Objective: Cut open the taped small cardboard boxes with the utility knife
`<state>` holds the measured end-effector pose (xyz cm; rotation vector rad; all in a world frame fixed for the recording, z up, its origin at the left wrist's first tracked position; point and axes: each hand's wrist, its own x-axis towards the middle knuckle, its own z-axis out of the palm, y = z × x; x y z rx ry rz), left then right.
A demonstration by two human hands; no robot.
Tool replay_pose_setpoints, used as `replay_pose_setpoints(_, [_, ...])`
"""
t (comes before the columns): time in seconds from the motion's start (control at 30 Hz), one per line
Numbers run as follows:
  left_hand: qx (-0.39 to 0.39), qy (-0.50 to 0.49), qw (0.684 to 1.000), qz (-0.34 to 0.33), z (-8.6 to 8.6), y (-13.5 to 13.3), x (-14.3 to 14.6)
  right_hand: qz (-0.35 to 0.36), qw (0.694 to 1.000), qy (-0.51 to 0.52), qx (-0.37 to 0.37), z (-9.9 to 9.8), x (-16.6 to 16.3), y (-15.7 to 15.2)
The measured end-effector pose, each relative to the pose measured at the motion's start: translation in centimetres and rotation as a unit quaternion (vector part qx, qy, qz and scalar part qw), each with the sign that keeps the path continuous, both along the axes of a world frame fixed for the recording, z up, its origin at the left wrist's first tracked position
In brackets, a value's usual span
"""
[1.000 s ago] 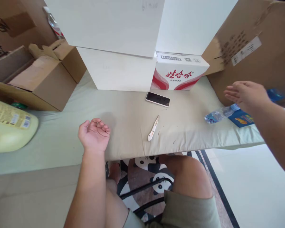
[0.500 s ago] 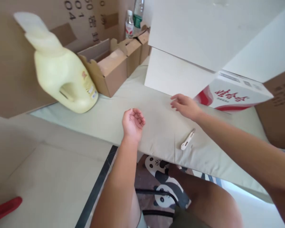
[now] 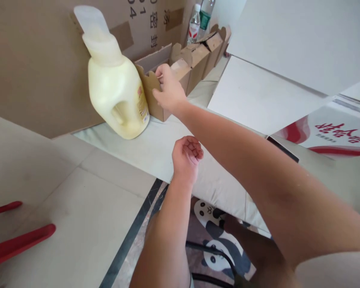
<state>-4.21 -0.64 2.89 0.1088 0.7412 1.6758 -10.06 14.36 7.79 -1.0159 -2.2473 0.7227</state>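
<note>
My right hand (image 3: 169, 90) reaches across to the nearest small brown cardboard box (image 3: 153, 90). Its thumb and fingers are apart at the box's open top, and I cannot tell whether they touch it. Below it, near the front edge of the cloth-covered table (image 3: 156, 150), my left hand (image 3: 187, 158) rests palm up. Its fingers are loosely curled and hold nothing. A pale yellow jug (image 3: 117, 92) with a handle stands left of the box. A flat, dark-edged thing (image 3: 283, 149) lies beyond my right forearm.
Behind the jug rises a large printed carton (image 3: 48, 60). More small cardboard boxes (image 3: 204, 56) and two plastic bottles (image 3: 194, 26) stand farther back. White boxes (image 3: 246, 92) and a red-and-white carton (image 3: 333, 132) occupy the right. Red bars (image 3: 24, 244) stick out at lower left.
My right hand has swung left from beside the white box to the small cardboard box. The dark-edged thing now shows; my forearm hides the white utility knife. The view has shifted; my left hand keeps its pose.
</note>
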Motion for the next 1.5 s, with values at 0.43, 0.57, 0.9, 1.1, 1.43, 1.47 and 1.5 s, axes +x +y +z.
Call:
replay_pose_setpoints(0.43, [-0.041,0.164,0.914,0.37,-1.1,-1.3,-1.8,-0.183,0.941,0.278,0.059,-1.1,21.9,-8.9])
replay_pose_setpoints(0.57, [-0.002,0.252,0.921,0.298,-1.7,-1.2,-1.4,-0.25,0.919,0.297,0.064,-2.7,31.0,-17.1])
replay_pose_setpoints(0.9, [0.125,0.276,0.94,0.154,-0.9,0.1,2.5,-0.198,0.944,0.261,0.036,-4.9,37.9,-21.1])
replay_pose_setpoints(1.1, [0.128,0.312,0.924,0.179,-0.6,1.0,3.3,-0.084,0.981,0.177,0.018,-5.1,41.6,-20.9])
replay_pose_setpoints(1.43, [0.183,0.429,0.884,-0.041,-1.5,0.3,4.1,-0.144,0.96,0.229,-0.065,-7.5,40.3,-21.1])
replay_pose_setpoints(1.47, [0.186,0.446,0.87,-0.093,-1.6,0.3,4.1,-0.158,0.956,0.233,-0.078,-7.8,39.8,-21.1])
replay_pose_setpoints(1.5, [0.184,0.459,0.86,-0.129,-1.8,0.2,4.1,-0.17,0.951,0.244,-0.092,-8.0,39.4,-21.1])
